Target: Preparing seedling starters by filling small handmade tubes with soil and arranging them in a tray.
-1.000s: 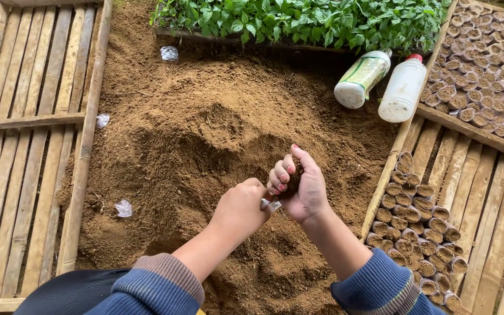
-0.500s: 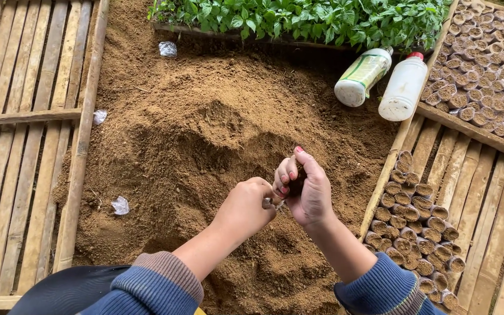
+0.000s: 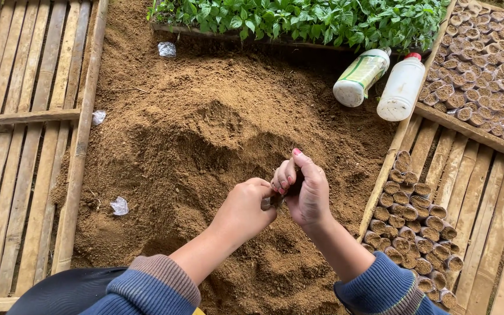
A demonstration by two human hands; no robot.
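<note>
- Above a broad heap of brown soil, seen from the head camera, two bare hands meet near the middle of the frame, both forearms reaching up from blue, striped-cuff sleeves at the bottom edge.
- Cupped in the right hand is a small soil-filled pot, dark and mostly hidden by the curled fingers; the index finger stands raised, its painted nail uppermost, while the others fold in around the pot.
- Closed into a loose fist, the left hand presses its fingertips against the pot's near side, knuckles turned towards the camera; exactly what the fingertips pinch cannot be made out.
- Both hands hover just over the soil, apart from it, with the wrists angled inward towards each other.
- Just right of the hands, a cluster of filled pots sits packed on a bamboo-slat rack.
- Further up on the right, a second tray of filled pots lies beyond two plastic bottles, one with a green label and one with a red cap, both lying on the soil.
- Green seedlings line the top edge.
- Small scraps of clear plastic dot the soil's left edge, beside another bamboo rack.
</note>
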